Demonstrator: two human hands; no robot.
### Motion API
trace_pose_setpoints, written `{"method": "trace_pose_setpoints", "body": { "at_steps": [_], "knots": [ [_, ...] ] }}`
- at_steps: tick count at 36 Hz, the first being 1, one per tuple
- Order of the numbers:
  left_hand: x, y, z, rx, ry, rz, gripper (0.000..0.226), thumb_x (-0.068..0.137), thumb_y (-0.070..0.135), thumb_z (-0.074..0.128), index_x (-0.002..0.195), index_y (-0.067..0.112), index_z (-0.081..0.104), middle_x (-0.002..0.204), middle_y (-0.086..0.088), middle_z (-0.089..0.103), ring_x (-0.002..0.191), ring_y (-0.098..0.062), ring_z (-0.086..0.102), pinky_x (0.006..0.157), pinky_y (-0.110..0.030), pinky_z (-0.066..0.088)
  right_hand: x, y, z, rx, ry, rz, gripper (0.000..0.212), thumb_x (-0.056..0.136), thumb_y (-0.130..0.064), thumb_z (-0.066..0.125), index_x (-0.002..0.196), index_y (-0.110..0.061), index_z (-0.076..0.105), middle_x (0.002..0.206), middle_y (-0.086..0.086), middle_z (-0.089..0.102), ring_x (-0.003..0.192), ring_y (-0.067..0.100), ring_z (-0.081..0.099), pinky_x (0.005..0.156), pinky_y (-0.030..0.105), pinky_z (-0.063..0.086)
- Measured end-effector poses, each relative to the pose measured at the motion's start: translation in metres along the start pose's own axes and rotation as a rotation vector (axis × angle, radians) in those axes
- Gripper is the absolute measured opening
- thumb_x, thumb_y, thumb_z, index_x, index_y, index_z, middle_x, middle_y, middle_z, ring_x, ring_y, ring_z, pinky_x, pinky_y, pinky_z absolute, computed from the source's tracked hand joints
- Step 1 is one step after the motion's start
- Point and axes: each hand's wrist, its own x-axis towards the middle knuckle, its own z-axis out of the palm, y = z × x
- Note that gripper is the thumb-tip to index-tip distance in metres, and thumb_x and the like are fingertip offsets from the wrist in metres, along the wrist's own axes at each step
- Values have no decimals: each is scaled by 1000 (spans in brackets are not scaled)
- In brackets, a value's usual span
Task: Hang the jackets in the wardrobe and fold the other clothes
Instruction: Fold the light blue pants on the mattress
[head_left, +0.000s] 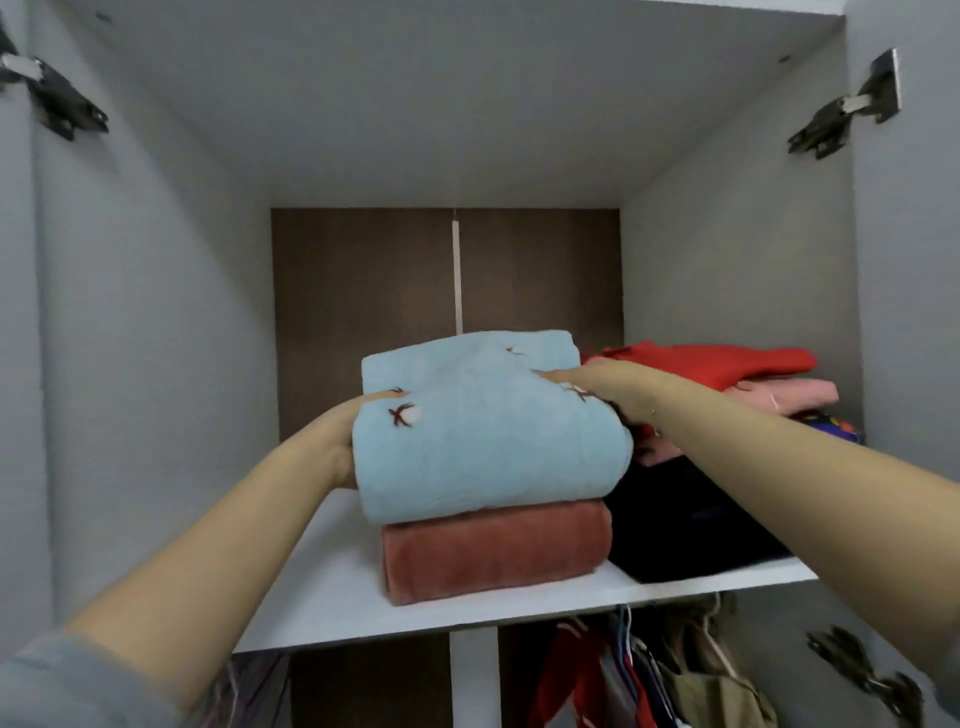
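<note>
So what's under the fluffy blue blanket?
A folded rust-red blanket lies under the light blue blanket, resting on the white shelf. Only its front and a strip of its top show; the rest is covered.

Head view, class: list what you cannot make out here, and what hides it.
- Left hand: fingers hidden behind the blue bundle.
- Right hand: fingertips hidden by that bundle.
- Black item: too dark to identify.
- Hanging clothes: cut off by the shelf and bottom edge.

text: none legible | labels: none | brands: none | numbers: none | signs: none
</note>
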Motion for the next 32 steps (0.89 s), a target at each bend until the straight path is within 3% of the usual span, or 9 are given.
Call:
{"method": "trace_pose_setpoints", "body": {
  "at_steps": [5,8,11,14,18,21,24,29,32],
  "knots": [
    [22,-6,-6,21,24,-44,69,98,17,48,31,5,60,40,-8,59,29,-19,56,25,-20,37,12,-14,2,-384,328,-283,37,90,-27,66,119,-5,59,131,9,55,106,22,57,78,24,41],
    [29,5,-12,27,14,-111,51,95,14,55,47,2,70,54,-11,67,42,-21,65,33,-27,48,5,-39,9,-595,403,-452,58,93,-10,55,147,-6,35,159,11,20,143,29,26,112,34,29],
    [26,24,-8,3,49,-190,16,87,4,62,80,-3,75,79,-16,74,63,-26,73,53,-40,60,0,-53,24,-744,254,-474,60,103,-29,43,155,-15,16,164,5,1,150,28,4,120,41,7],
    [36,47,-5,285,233,22,52,87,10,65,137,11,51,130,-13,59,109,-29,63,88,-44,56,5,-52,37,-746,14,-276,56,104,-49,19,155,-25,18,164,0,7,150,20,8,121,40,-1],
    [43,69,20,942,225,362,46,98,19,49,143,24,41,144,-2,44,126,-23,44,88,-24,35,20,-48,34,-570,55,-83,72,88,-76,29,151,-40,25,161,-9,15,147,15,19,118,37,12],
    [66,58,29,1236,130,241,41,104,28,30,139,13,47,146,-9,46,126,-26,48,105,-33,36,30,-48,35,-527,12,-17,73,88,-73,36,148,-31,34,157,-3,28,140,18,35,114,34,23],
    [101,32,23,1328,96,66,70,99,59,26,157,21,14,164,-2,8,151,-21,9,122,-40,8,43,-37,39,-583,-57,-36,63,97,-63,30,149,-28,34,157,-1,30,142,18,31,114,34,18],
    [144,-7,15,1621,-30,11,72,93,73,18,155,40,2,163,2,-16,150,-30,-12,119,-58,-3,63,-4,50,-564,-68,-8,63,96,-58,39,147,-21,37,150,4,38,138,22,35,108,31,27],
    [142,-12,13,1595,-47,-16,75,94,71,21,156,33,2,163,-1,-15,150,-29,-10,119,-52,-3,71,0,59,-570,-3,27,60,85,-64,45,129,-23,48,120,2,48,107,16,50,88,32,38]
  ]
}}
